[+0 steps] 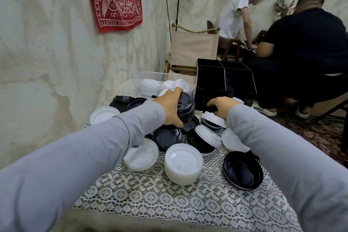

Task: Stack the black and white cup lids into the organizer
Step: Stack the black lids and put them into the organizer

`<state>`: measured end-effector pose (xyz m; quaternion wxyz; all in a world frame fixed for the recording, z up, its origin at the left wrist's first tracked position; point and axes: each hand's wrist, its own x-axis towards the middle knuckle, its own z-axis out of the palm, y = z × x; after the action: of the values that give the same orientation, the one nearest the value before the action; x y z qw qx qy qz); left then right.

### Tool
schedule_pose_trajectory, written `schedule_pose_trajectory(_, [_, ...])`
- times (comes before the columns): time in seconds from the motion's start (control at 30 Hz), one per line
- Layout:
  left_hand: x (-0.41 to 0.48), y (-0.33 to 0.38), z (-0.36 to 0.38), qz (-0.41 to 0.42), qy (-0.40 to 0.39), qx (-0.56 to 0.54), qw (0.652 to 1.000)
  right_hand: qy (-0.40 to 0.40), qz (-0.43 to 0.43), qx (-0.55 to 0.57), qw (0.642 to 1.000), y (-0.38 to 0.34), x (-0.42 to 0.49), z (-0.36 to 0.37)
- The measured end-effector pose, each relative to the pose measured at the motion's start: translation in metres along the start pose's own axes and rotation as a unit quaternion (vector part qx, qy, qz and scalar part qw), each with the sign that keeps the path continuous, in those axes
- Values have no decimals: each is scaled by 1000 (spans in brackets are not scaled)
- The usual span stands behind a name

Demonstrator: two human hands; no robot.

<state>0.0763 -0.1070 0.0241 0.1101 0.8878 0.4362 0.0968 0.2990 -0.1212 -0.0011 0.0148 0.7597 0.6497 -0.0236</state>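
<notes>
**Item: lid sorting, gathering step.**

- **Stack of black lids** (188, 107): held above the middle of the heap, just left of the organizer's near corner. Not yet placed in any compartment.
- **Left hand** (170, 108): wrapped around the stack of black lids. The fingers are spread over the far rim and the thumb is set against the near edge.
- **Right hand** (223, 106): lowered at the foot of the organizer. The fingers are curled down onto a dark lid there, but whether it is pinched cannot be told.
- **Organizer** (209, 81): a black, divided box at the far right of the tabletop. Its upper compartments appear unfilled, and its lower front is partly hidden.
- **Loose lids** (167, 137): black and white lids are mixed in a heap between the hands. A stack of white lids (182, 165) stands nearer, and a single black lid (243, 171) lies near right.
- **Clear bin** (139, 79): at the far left, beside the organizer, with white lids inside.
- **Tabletop** (169, 203): covered with lace cloth.

**Step judged:** black lids are being collected into one nested pile before loading, so the task is at an early stage.

**Next move calls for:** the stack is to be kept level and squared. It is then to be carried right and far, and lowered into one compartment clear of the divider. The white lids are to be kept for a separate compartment.
</notes>
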Motion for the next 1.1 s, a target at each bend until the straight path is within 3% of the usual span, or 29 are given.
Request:
schedule_pose_trajectory(0.3, [-1,-3,1,-3,-4,6,1000,80,28,-63,994,1,-3,7])
schedule_pose_trajectory(0.67, [-5,0,1,-5,-4,11,1000,199,12,-55,978,8,-19,-2])
schedule_pose_trajectory(0.93, [-5,0,-1,0,-4,6,1000,248,11,9,969,12,-30,-12])
schedule_pose_trajectory(1.1, [-5,-1,-3,-5,-2,11,1000,263,3,-11,965,13,-34,-14])
